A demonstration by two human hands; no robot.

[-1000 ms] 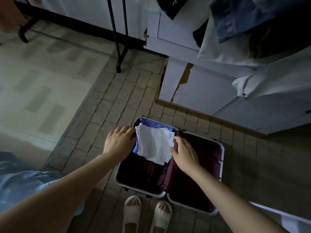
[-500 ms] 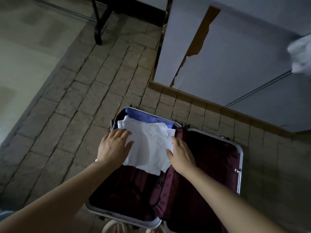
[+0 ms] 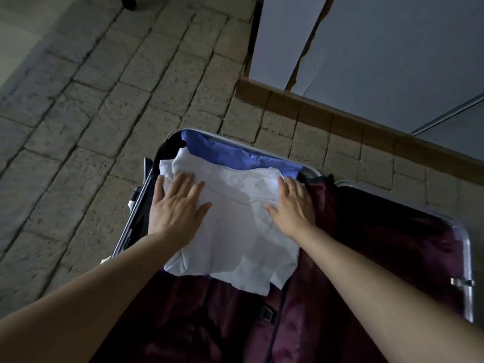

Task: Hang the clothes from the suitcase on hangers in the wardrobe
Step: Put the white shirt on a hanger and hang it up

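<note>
Flat hands (image 3: 230, 210) on white garment (image 3: 235, 231)

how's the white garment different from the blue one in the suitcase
The white garment lies on top, spread wide; the blue garment lies beneath it, only a strip showing at the far rim. Both hands, left hand and right hand, rest flat on the white garment; neither touches the blue one. Both lie in the same half of the suitcase.
</note>
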